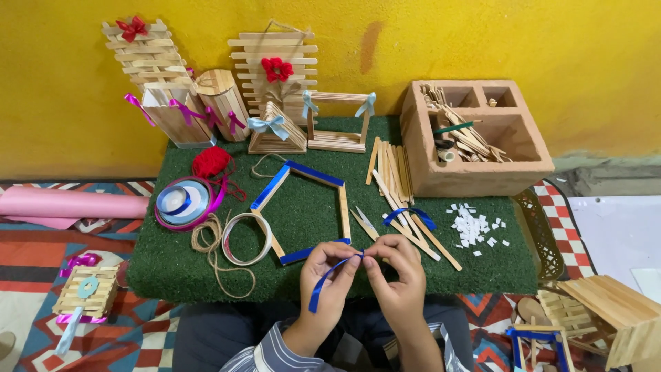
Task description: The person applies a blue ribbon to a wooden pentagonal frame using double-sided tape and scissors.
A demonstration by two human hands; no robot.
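Note:
My left hand and my right hand meet at the front edge of a green mat. Both pinch a strip of blue ribbon that droops below my left fingers. Just beyond the hands lies a frame of craft sticks, partly wrapped in blue ribbon. Small scissors and loose craft sticks with another blue ribbon loop lie to the right of the frame.
A wooden box of sticks stands at the back right. Small white paper bits lie in front of it. Ribbon rolls, red yarn, twine and a tape ring lie left. Finished stick crafts line the yellow wall.

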